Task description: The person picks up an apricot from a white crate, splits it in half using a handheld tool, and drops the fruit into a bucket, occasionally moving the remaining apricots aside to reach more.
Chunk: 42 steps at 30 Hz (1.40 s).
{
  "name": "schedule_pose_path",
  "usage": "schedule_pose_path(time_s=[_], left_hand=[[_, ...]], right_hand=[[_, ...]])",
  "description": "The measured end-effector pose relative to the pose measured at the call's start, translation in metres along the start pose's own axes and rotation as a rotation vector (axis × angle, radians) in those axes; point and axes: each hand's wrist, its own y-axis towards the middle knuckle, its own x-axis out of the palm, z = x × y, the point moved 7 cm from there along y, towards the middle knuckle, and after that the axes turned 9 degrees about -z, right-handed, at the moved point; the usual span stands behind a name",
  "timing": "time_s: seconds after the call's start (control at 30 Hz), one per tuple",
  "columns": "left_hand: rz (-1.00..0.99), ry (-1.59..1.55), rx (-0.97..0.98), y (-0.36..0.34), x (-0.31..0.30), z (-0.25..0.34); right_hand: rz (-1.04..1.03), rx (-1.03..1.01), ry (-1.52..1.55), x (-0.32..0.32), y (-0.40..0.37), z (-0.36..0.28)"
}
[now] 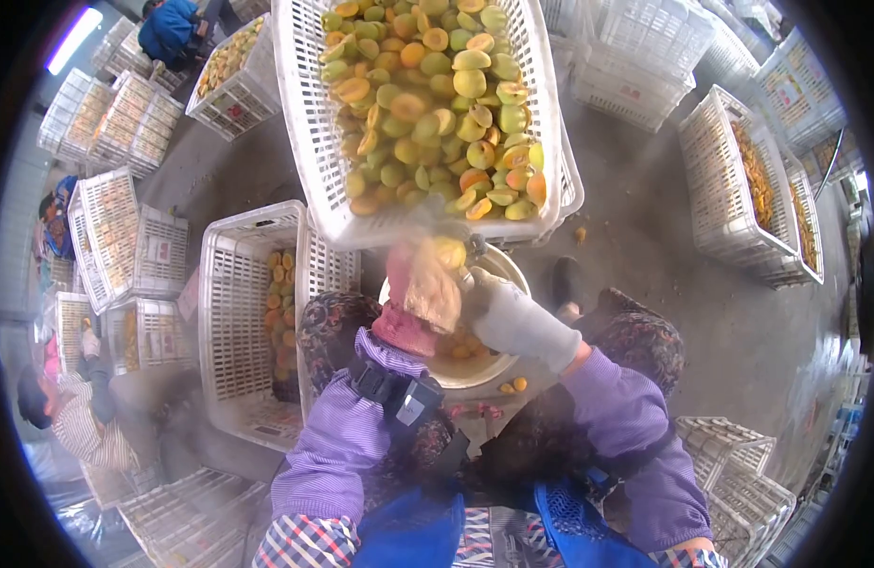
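My left hand [423, 289], in a pink and tan glove, is closed around a yellow-orange fruit [449, 253]. Close beside it on the right, my right hand [517, 317] wears a white glove with the fingers curled toward the fruit; what it grips is too small to make out. Both hands are above a white bucket [484, 372] with orange fruit pieces inside. Just beyond them stands a white crate [314, 133] heaped with green and orange fruit [437, 104], many of them halved.
A second white crate [252, 222] at the left holds fruit halves. Stacked crates [635, 85] stand at the back right, more [740, 227] at the right. Loose fruit [519, 384] lies near the bucket. Another person [91, 417] is at the far left, one [167, 33] at the back.
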Motion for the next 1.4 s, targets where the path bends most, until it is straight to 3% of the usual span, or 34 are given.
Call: schedule_pose_path(time_s=[0.03,0.17,0.33,0.4,0.43,0.53,0.57,0.63,0.73,0.8,0.87,0.93,0.97,1.03,1.07,1.13,1.17,1.27,1.33,1.4], left_hand=[[0.053,0.346,0.059,-0.005,0.022,0.029],[0.077,0.692,0.182,-0.007,0.015,0.034],[-0.096,0.599,0.175,0.002,0.028,0.037],[-0.2,0.384,0.134,0.007,0.035,0.04],[-0.276,0.206,0.088,0.008,0.045,0.045],[-0.359,-0.191,-0.047,0.008,0.07,0.058],[-0.184,-0.126,-0.081,0.012,0.065,0.052],[-0.03,0.383,0.099,0.018,0.038,0.054],[0.155,0.252,0.231,0.013,0.01,0.05],[0.229,-0.092,0.23,0.012,-0.025,0.045],[0.232,-0.248,0.268,-0.012,0.001,0.097],[0.342,0.056,0.376,-0.04,-0.033,0.129],[0.415,0.633,0.422,-0.061,-0.049,0.151],[0.552,0.861,0.244,-0.096,-0.118,0.166],[0.621,0.501,0.05,-0.109,-0.153,0.158],[0.624,1.607,-0.061,-0.114,-0.129,0.18],[0.575,2.156,-0.125,-0.111,-0.115,0.183],[0.297,1.945,0.13,-0.061,-0.053,0.18],[-0.083,1.992,-0.052,-0.006,-0.027,0.155],[-0.436,2.242,-0.388,0.046,-0.027,0.117]], right_hand=[[-0.018,0.017,0.006,0.0,0.002,-0.001],[-0.189,0.13,-0.028,-0.007,0.002,-0.011],[-0.309,0.222,0.146,-0.009,-0.003,-0.024],[-0.491,0.49,0.497,-0.013,-0.015,-0.025],[-0.47,0.426,0.642,-0.012,-0.018,-0.03],[-0.519,0.449,0.642,-0.009,-0.02,-0.024],[-0.524,0.457,0.681,-0.006,-0.022,-0.024],[-0.531,0.472,0.756,0.001,-0.024,-0.026],[-0.505,0.424,0.663,0.001,-0.019,-0.035],[-0.338,0.075,0.128,0.02,-0.012,0.006],[-0.228,-0.031,-0.199,0.022,-0.023,0.013],[-0.209,0.066,-0.326,0.004,-0.03,-0.007],[-0.207,0.135,-0.365,0.003,-0.034,-0.007],[-0.211,0.056,-0.399,0.003,-0.042,-0.021],[-0.211,0.02,-0.417,0.002,-0.044,-0.026],[-0.231,0.027,-0.514,0.002,-0.046,-0.03],[-0.224,0.028,-0.543,0.0,-0.046,-0.034],[-0.206,0.046,-0.546,-0.008,-0.04,-0.04],[-0.14,-0.008,-0.538,-0.012,-0.036,-0.042],[-0.049,-0.076,-0.561,-0.015,-0.037,-0.046]])
